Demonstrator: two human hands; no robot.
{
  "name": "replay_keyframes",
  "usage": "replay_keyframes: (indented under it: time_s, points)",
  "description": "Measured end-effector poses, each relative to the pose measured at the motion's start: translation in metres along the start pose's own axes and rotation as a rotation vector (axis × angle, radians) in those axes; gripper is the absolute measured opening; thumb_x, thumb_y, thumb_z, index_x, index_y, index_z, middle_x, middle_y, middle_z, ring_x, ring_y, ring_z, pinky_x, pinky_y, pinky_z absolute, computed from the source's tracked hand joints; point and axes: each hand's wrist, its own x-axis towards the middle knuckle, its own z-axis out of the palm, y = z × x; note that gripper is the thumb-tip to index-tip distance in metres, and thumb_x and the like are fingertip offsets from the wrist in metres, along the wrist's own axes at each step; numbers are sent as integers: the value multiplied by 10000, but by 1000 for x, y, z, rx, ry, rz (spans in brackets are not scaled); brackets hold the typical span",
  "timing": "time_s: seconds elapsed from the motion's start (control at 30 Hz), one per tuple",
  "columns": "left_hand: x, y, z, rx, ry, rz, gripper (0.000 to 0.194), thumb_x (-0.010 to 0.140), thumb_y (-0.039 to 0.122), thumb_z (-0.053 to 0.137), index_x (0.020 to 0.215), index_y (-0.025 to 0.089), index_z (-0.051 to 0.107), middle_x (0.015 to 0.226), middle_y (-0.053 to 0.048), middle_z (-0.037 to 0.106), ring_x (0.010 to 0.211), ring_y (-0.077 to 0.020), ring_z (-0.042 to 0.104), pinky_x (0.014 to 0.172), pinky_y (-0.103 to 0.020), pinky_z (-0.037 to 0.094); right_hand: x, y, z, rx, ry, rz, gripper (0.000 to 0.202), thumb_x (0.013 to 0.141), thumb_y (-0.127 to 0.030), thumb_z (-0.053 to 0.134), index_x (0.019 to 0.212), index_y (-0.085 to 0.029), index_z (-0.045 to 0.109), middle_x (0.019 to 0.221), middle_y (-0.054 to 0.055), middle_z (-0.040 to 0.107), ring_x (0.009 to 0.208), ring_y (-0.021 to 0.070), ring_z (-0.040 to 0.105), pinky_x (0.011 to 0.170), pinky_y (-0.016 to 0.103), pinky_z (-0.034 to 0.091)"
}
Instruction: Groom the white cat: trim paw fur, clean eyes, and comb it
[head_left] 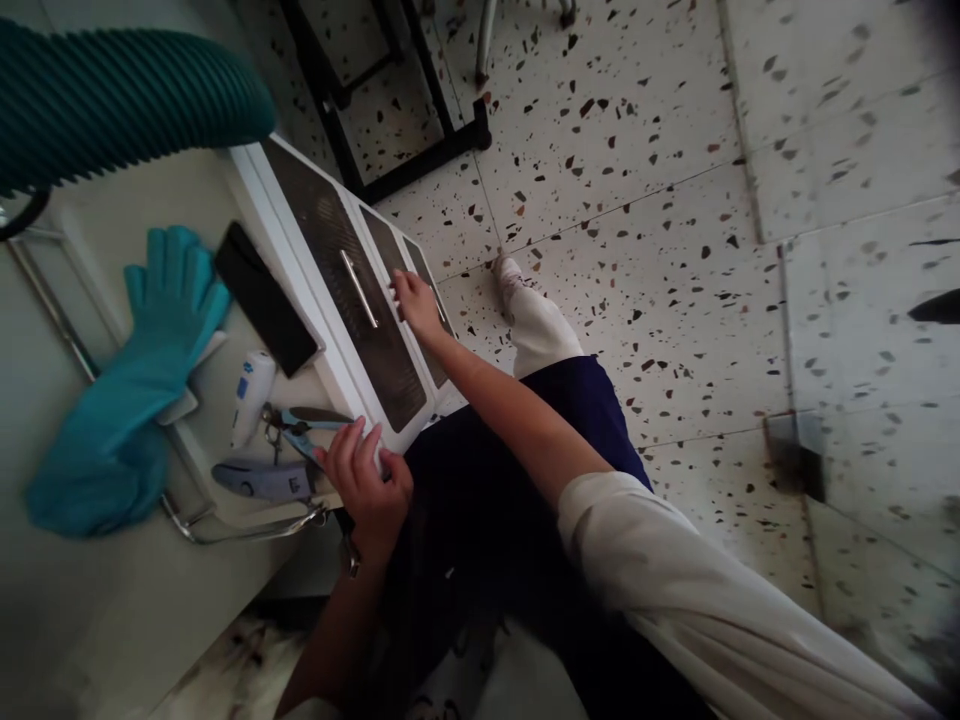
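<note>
Left hand [367,482] clasps the drawer unit [356,345] corner in its fingers. Right hand [416,303] touches the middle drawer [382,236]; grip I cannot tell

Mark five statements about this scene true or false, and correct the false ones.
1. The left hand rests at the edge of the white cabinet. True.
2. The right hand holds the clippers. False: it is at the drawer fronts; the clippers lie beside the left hand.
3. The rubber glove is worn. False: it lies loose, and both hands are bare.
4. The black case lies between the rubber glove and the drawer fronts. True.
5. The green hose is smooth. False: it is ribbed.
</note>
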Motion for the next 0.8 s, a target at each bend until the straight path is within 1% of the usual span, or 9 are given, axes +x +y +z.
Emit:
replay_keyframes:
  time_s: [0.03,0.1,0.17,0.23,0.3,0.47,0.6,0.7,0.8]
  points:
    - [0,0,0,12,4,-15,415,827,60,593,1239,107,583,1250,-197,634,1322,-268,540,1221,-538,291,6,14,-1,-27,18,65,361,1068,-415,307,1094,-172,573,1119,101,689,1072,225,678,981,365,532]
    - [0,0,0,33,6,-59,406,846,92,614,1249,103,570,1258,-208,625,1328,-279,535,1205,-550,317,18,40,2,-106,18,186,300,1015,-362,464,1173,-122,552,1245,187,647,1171,286,641,1033,427,499]
    - [0,0,0,58,-9,-98,347,866,113,623,1211,107,590,1243,-205,632,1315,-283,548,1201,-557,322,30,61,10,-154,-13,250,282,964,-311,551,1160,-109,569,1265,220,641,1204,322,623,1061,464,471]
    - [1,1,-1,80,-25,-98,301,878,120,627,1178,109,608,1236,-203,638,1309,-283,555,1204,-556,320,43,74,19,-167,-44,255,210,964,-260,525,1110,-128,598,1220,199,673,1186,315,634,1058,465,469]
    - [2,1,-1,96,-28,-65,313,877,123,643,1188,109,603,1235,-204,639,1310,-284,555,1199,-549,333,55,82,24,-169,-60,249,190,977,-228,476,1079,-151,616,1178,161,699,1152,285,652,1031,433,487]
    - [0,-2,1,90,2,-40,487,850,150,697,1301,103,522,1230,-201,637,1295,-282,565,1178,-539,373,71,96,19,-164,-63,214,204,994,-293,481,1044,-172,638,1104,104,726,1073,226,676,961,337,516]
    - [-4,-4,1,92,-36,-126,424,850,186,700,1239,114,548,1215,-193,643,1292,-288,565,1168,-546,375,72,100,-1,-188,-4,189,232,1015,-271,431,1103,-189,629,1149,104,713,1089,226,668,974,343,505]
    - [-6,-4,2,115,-52,-134,363,867,202,679,1203,115,572,1225,-200,639,1324,-293,538,1180,-553,351,75,98,-30,-220,43,187,231,1020,-280,426,1096,-197,628,1128,117,715,1082,251,666,979,370,499]
    - [-6,-5,3,121,-38,-107,336,870,195,675,1187,111,600,1240,-209,635,1320,-293,540,1203,-565,310,77,96,-63,-277,88,175,215,1015,-272,443,1086,-187,627,1118,127,718,1062,253,668,954,356,502]
